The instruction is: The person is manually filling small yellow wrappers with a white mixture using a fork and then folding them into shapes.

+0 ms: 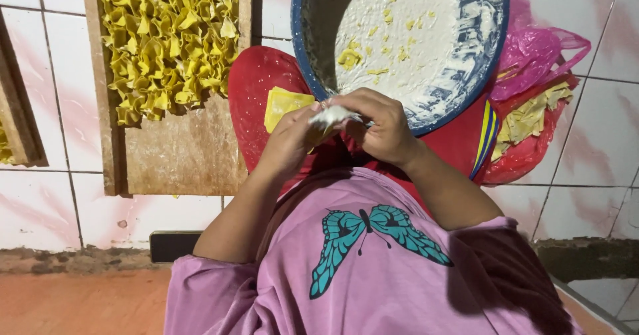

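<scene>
I see a tiled floor (40, 208), then a wooden tray (183, 152) of folded yellow dumplings (170, 42), a blue-rimmed bowl (303, 49) of white filling, and a red bag (532, 145) of wrappers. My left hand (289, 142) and right hand (383, 125) meet below the bowl, both grips pinched closed on one floury wrapper (335, 115).

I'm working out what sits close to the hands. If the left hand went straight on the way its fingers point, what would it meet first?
Probably the right hand: the left hand points at it across the white dough piece both pinch.
</scene>
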